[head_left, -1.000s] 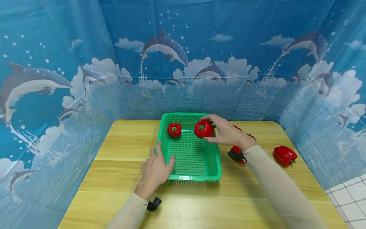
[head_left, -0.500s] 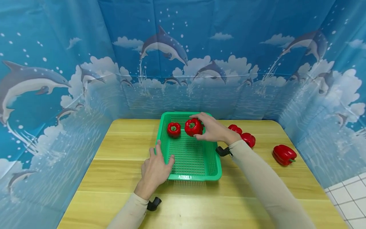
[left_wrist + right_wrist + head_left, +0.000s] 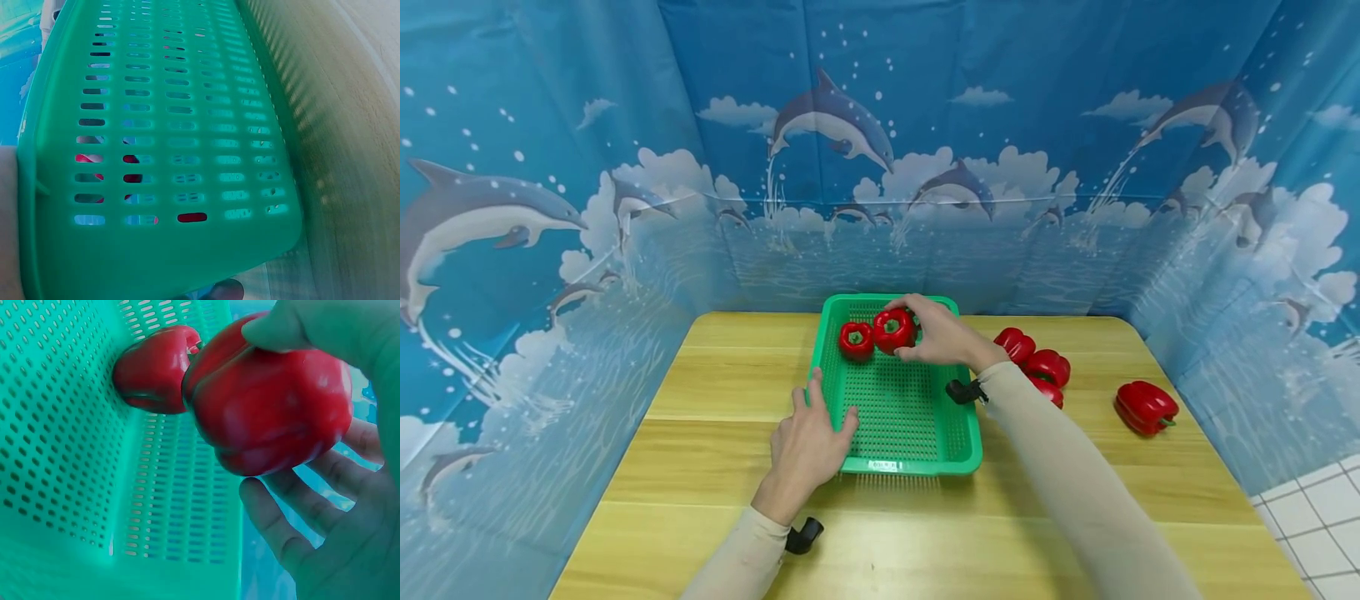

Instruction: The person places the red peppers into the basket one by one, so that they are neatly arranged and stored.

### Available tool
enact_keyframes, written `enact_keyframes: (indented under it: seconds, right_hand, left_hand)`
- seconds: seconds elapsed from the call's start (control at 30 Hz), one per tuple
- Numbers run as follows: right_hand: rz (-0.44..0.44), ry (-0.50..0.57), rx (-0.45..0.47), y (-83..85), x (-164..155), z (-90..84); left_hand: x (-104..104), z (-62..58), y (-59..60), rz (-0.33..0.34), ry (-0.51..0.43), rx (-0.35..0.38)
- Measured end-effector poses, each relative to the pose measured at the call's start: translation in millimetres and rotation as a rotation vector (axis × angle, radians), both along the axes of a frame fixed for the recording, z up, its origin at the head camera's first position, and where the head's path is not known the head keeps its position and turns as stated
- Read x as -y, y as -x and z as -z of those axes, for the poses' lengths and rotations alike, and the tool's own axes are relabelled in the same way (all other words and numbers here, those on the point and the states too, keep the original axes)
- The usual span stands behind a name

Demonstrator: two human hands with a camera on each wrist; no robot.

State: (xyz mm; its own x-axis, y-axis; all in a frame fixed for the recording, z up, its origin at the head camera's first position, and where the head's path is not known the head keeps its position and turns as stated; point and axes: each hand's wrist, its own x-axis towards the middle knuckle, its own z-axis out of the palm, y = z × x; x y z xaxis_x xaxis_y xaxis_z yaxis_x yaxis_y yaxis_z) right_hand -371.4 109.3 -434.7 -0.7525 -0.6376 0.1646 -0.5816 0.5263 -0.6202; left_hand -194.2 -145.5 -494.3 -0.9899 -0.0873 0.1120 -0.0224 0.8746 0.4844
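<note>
Nearest to you, your left hand (image 3: 808, 442) lies at the near left corner of the green basket (image 3: 958, 454), which sits on the wooden tabletop (image 3: 700, 467). The left grip is spread: the fingers are extended along the basket's left wall and the thumb rests over the rim. In the left wrist view, the slotted wall of the green basket (image 3: 187, 125) fills the frame, with the tabletop (image 3: 356, 125) beside it.

Farther in, your right hand (image 3: 943, 337) reaches over the far part of the basket. Its grip is closed around a red bell pepper (image 3: 893, 330), with fingers and thumb curled about it. In the right wrist view, your right hand (image 3: 350, 487) holds the red bell pepper (image 3: 269, 406) above the basket floor; it sits just beside a second pepper (image 3: 153, 369), and the views do not show whether the two touch. The second pepper (image 3: 857, 341) lies in the far left part of the basket.

To the right of the basket, a cluster of red peppers (image 3: 1037, 362) rests on the tabletop, and a lone red pepper (image 3: 1145, 407) lies well apart toward the right edge.

Beyond the tabletop hangs a blue dolphin backdrop (image 3: 880, 167).
</note>
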Motion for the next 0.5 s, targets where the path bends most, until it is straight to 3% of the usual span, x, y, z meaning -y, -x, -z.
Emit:
enact_keyframes:
  seconds: [0.5]
  right_hand:
    - [0.086, -0.049, 0.067, 18.5, 14, 21.4]
  left_hand:
    - [0, 1.7, 0.7, -0.002, 0.004, -0.001]
